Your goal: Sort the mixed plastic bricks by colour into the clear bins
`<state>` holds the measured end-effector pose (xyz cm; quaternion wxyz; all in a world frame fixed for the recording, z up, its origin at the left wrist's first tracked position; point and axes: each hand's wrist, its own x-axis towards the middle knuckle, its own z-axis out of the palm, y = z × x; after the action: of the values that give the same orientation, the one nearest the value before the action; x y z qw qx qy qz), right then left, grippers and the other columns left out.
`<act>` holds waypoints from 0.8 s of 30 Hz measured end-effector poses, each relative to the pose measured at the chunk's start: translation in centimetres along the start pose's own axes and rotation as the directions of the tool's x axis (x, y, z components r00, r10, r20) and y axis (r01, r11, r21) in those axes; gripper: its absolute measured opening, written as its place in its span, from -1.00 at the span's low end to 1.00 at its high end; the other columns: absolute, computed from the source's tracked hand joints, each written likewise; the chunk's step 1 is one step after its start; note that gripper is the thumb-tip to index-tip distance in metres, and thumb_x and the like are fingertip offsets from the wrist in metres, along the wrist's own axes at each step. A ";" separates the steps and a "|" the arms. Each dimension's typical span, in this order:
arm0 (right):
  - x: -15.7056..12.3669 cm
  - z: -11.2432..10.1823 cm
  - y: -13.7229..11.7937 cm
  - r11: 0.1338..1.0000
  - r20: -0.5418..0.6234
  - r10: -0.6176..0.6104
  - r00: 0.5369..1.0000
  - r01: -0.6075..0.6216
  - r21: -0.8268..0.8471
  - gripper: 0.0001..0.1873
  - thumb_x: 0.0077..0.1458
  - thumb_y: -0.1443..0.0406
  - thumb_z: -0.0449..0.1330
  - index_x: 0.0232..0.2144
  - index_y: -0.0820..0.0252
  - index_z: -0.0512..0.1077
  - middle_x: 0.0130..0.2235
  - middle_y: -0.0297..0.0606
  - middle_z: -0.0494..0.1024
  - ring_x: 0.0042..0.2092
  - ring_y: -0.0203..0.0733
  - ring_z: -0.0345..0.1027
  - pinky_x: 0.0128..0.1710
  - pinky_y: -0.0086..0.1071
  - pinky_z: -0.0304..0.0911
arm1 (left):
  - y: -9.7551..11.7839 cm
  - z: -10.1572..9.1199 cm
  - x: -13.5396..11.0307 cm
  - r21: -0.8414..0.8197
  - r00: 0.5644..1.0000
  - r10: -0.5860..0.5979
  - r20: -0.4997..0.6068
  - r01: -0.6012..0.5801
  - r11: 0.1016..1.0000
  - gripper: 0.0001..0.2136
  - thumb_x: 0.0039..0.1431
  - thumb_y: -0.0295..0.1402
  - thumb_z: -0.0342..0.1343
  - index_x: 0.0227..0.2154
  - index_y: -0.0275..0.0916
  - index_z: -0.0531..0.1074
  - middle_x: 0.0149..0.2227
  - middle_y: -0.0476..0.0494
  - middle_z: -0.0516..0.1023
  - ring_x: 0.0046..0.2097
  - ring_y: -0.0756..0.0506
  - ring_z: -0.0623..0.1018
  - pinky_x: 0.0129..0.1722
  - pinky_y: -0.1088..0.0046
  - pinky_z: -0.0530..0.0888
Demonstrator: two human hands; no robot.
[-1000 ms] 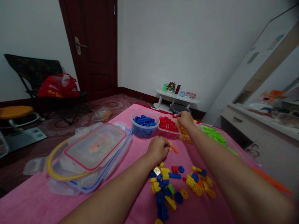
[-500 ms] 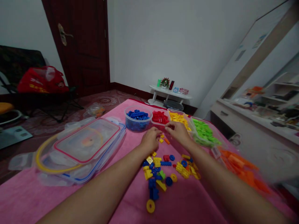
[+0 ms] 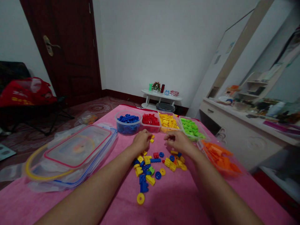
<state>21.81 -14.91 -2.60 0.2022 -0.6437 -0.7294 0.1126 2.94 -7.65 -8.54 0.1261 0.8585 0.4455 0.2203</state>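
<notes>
Yellow pieces [image 3: 152, 140], beside left fingers [image 3: 147, 134], blue bar [image 3: 155, 160] crosswise

Five containers [image 3: 128, 130] of blocks [image 3: 167, 121], one door [image 3: 67, 40], one red bag [image 3: 35, 91].

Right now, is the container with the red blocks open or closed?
Open: no lid covers the container; its red blocks lie exposed inside.

Room in a home, toy bricks [image 3: 151, 180] on a pink-covered tabletop [image 3: 178, 197], red bag [image 3: 28, 92] on a chair [image 3: 12, 69] beyond its left edge, wooden door [image 3: 64, 53], small white table [image 3: 145, 91] with plant [image 3: 156, 86] past far edge, cluttered dresser [image 3: 225, 118] beyond right edge
</notes>
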 end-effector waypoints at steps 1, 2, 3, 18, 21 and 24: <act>-0.8 -1.1 0.0 1.000 0.060 0.013 0.998 -0.012 -0.007 -0.77 -0.16 0.41 0.13 -0.40 0.22 0.53 -0.48 -0.31 0.54 -0.45 -0.30 0.34 -0.48 -0.50 0.11 | 0.0 0.0 0.0 0.005 1.000 -0.016 0.003 0.016 1.000 -0.72 0.13 -0.43 -0.02 -0.13 -0.18 0.49 -0.14 -0.18 0.46 -0.10 -0.09 0.46 -0.10 0.45 0.35; -1.5 -2.1 0.0 1.000 0.138 0.024 0.990 -0.021 -0.022 -0.78 -0.17 0.41 0.13 -0.42 0.21 0.53 -0.48 -0.31 0.54 -0.45 -0.30 0.35 -0.50 -0.51 0.11 | 0.1 -0.1 -0.1 0.014 0.999 -0.038 0.007 0.038 0.999 -0.72 0.12 -0.42 -0.01 -0.13 -0.17 0.49 -0.15 -0.19 0.47 -0.10 -0.10 0.47 -0.12 0.45 0.35; -2.2 -2.7 -0.1 0.999 0.223 0.035 0.974 -0.026 -0.044 -0.79 -0.19 0.41 0.13 -0.45 0.21 0.53 -0.48 -0.32 0.54 -0.45 -0.30 0.35 -0.51 -0.51 0.10 | 0.2 -0.1 -0.1 0.025 0.998 -0.064 0.012 0.063 0.998 -0.73 0.11 -0.41 0.01 -0.13 -0.17 0.48 -0.15 -0.19 0.47 -0.11 -0.10 0.48 -0.13 0.45 0.36; -3.0 -1.0 -1.1 0.889 0.257 0.247 0.934 -0.113 -0.444 -0.67 -0.31 0.32 0.30 -0.34 0.10 0.53 -0.29 -0.27 0.58 -0.30 -0.19 0.39 -0.46 -0.45 0.06 | 0.3 -2.5 0.2 -0.126 0.997 -0.051 -0.050 0.045 0.991 -0.81 0.02 -0.36 0.10 -0.30 -0.22 0.54 -0.34 -0.12 0.58 -0.34 -0.05 0.51 -0.39 0.52 0.33; -3.1 -0.8 -1.9 0.867 0.255 0.249 0.934 -0.098 -0.489 -0.71 -0.28 0.37 0.27 -0.37 0.11 0.53 -0.29 -0.22 0.58 -0.26 -0.14 0.41 -0.47 -0.44 0.03 | 1.2 -3.0 0.4 -0.262 1.000 0.028 0.012 -0.024 0.965 -0.80 -0.01 -0.38 0.11 -0.32 -0.29 0.55 -0.43 -0.09 0.56 -0.42 -0.01 0.48 -0.42 0.54 0.33; -3.1 -0.7 -1.8 0.865 0.249 0.240 0.938 -0.090 -0.494 -0.69 -0.28 0.39 0.26 -0.34 0.11 0.52 -0.28 -0.22 0.58 -0.24 -0.12 0.41 -0.47 -0.43 0.02 | 1.8 -3.0 0.2 -0.358 0.984 0.142 0.108 -0.095 0.929 -0.81 -0.02 -0.39 0.10 -0.36 -0.32 0.55 -0.47 -0.09 0.55 -0.45 0.00 0.47 -0.44 0.55 0.33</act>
<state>20.78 -18.26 -1.71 -0.0862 -0.7092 -0.6983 0.0445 2.88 -8.48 -5.16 0.2929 0.8602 0.3370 0.2463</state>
